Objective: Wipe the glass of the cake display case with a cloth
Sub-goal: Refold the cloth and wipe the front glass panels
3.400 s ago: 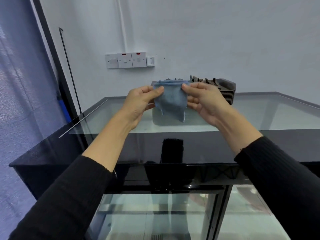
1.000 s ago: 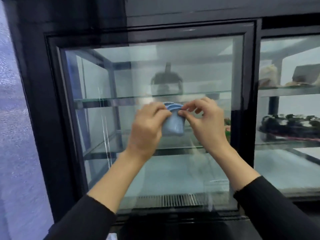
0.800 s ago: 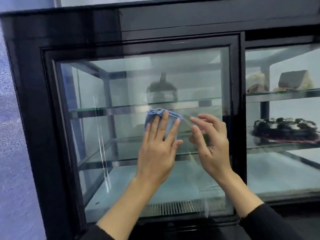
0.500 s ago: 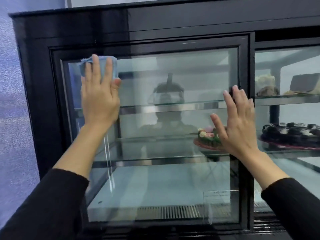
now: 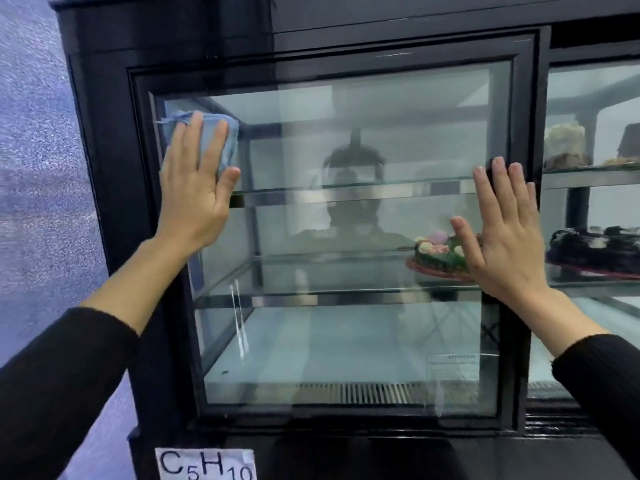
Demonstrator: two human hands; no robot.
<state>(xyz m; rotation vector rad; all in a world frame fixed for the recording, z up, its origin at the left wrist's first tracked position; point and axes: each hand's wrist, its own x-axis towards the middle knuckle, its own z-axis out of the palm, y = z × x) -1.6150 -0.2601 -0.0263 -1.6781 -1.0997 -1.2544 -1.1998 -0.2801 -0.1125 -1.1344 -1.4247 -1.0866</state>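
The cake display case has a black frame (image 5: 523, 98) around a large glass door (image 5: 346, 150). My left hand (image 5: 195, 192) lies flat on the glass near its upper left corner and presses a light blue cloth (image 5: 229, 135) against it. Most of the cloth is hidden under my fingers. My right hand (image 5: 502, 233) rests flat with spread fingers on the door's right edge, fingertips touching the frame, and holds nothing.
Behind the glass a green decorated cake (image 5: 436, 252) sits on the middle shelf, partly behind my right hand. A dark cake (image 5: 595, 247) and cake slices (image 5: 566, 147) stand in the right section. A white label (image 5: 206, 464) is stuck below the door.
A second ago both hands held the cloth at the middle of the glass. My left hand carried it to the upper left corner; my right hand let go and went flat on the right edge.
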